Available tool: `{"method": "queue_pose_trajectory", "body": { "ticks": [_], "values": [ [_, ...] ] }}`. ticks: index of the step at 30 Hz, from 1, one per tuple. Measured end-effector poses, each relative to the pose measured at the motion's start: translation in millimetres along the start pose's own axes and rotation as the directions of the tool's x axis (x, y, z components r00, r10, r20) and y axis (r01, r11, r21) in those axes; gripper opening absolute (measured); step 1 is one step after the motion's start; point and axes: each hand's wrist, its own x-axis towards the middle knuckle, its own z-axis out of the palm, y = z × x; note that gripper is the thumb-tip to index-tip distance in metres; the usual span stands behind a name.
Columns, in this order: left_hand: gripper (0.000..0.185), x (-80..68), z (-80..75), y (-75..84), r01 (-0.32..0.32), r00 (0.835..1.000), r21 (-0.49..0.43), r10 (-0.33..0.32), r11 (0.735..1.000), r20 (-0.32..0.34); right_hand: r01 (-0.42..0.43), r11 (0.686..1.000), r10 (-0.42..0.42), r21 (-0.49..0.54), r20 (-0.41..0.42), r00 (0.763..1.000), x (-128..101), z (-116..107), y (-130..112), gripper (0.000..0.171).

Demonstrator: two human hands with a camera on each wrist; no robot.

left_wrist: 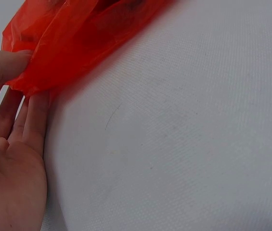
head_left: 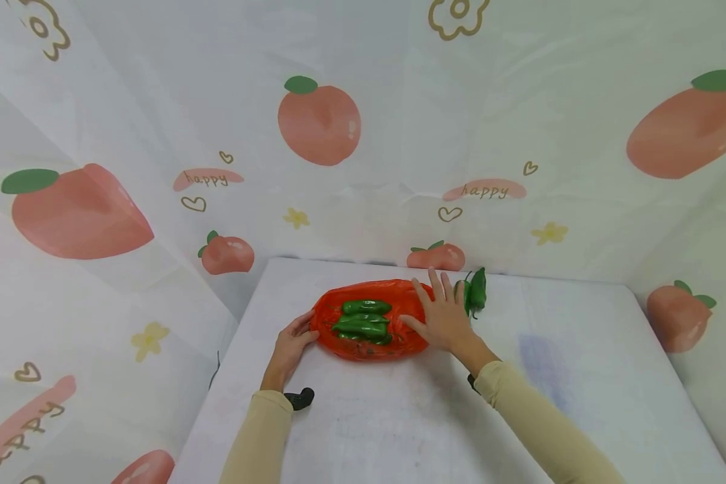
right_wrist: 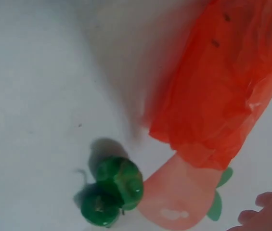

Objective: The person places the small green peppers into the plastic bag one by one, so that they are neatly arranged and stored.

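Observation:
A red plastic bag (head_left: pixel 333 304) lies spread on the table, with several green peppers (head_left: pixel 363 321) side by side on it. At its left end my left hand (head_left: pixel 292 346) holds the edge; in the left wrist view, the thumb (left_wrist: pixel 10 65) lies over the red plastic and the other fingers are under it. My right hand (head_left: pixel 446 321) is over the bag's right end, fingers spread and holding nothing. Just beyond it are more green peppers (head_left: pixel 477 290), partly hidden by the hand in the head view. In the right wrist view two peppers (right_wrist: pixel 111 190) show end-on, apart from the bag.
The white tabletop (head_left: pixel 393 430) extends in front of the bag and to its right, with a faint bluish patch (head_left: pixel 541 366). A white cloth backdrop (head_left: pixel 387 202) printed with peaches surrounds the table at the back and sides.

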Motion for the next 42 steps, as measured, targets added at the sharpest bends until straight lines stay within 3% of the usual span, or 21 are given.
{"method": "queue_pose_trajectory", "body": {
  "ticks": [7,18,26,42],
  "values": [
    [0.051,1.6,0.1,2.4,0.009,1.000,-0.009,-0.009,1.000,0.007,-0.040,0.997,0.040,0.060,-0.006,0.999,-4.0,0.7,17.8,0.085],
    [0.053,-1.2,0.1,4.6,0.009,1.000,-0.015,-0.009,1.000,0.013,-0.070,0.997,0.071,0.042,-0.036,0.997,-7.3,4.6,46.6,0.084],
    [0.052,0.0,-0.3,2.0,0.001,1.000,-0.006,-0.001,1.000,-0.002,-0.126,0.987,0.128,0.100,-0.017,0.992,-9.0,4.7,63.4,0.079],
    [0.052,2.9,-0.1,-2.5,-0.003,1.000,-0.006,0.003,1.000,-0.006,-0.137,0.977,0.157,0.163,-0.113,0.981,-8.7,20.5,105.0,0.073]
  ]
}}
